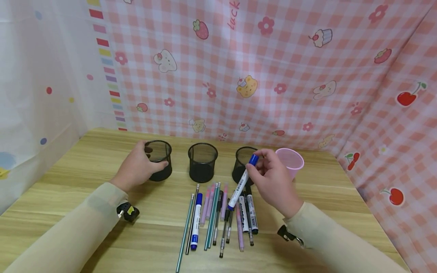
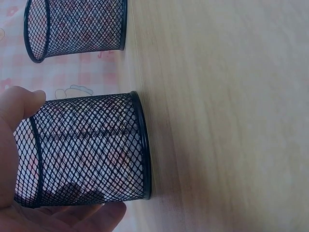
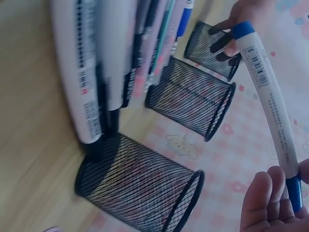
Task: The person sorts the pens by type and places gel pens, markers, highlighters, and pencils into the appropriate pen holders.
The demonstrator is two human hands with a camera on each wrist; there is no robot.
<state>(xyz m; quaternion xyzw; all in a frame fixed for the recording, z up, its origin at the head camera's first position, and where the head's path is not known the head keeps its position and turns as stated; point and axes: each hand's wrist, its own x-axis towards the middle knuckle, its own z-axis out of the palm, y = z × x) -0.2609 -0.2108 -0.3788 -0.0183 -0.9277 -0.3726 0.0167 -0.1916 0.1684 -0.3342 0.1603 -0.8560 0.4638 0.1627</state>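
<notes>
Wooden tabletop (image 1: 85, 170) is carrying three mesh cups. I am gripping the far-left cup (image 1: 158, 160) with my left hand (image 1: 136, 168); my right hand (image 1: 273, 180) is pinching a marker (image 1: 242, 182) above the pen pile (image 1: 218, 214). A loose pinch could drop the marker.

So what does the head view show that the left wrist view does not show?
Only the head view shows the right hand holding a blue-capped marker, the pens and markers lying on the table, the third mesh cup and the pink plastic cup.

Only the left wrist view shows the mesh pattern up close, with the thumb at the cup's rim.

Both show the left hand gripping the left mesh cup, the middle mesh cup beside it, and the wooden table.
</notes>
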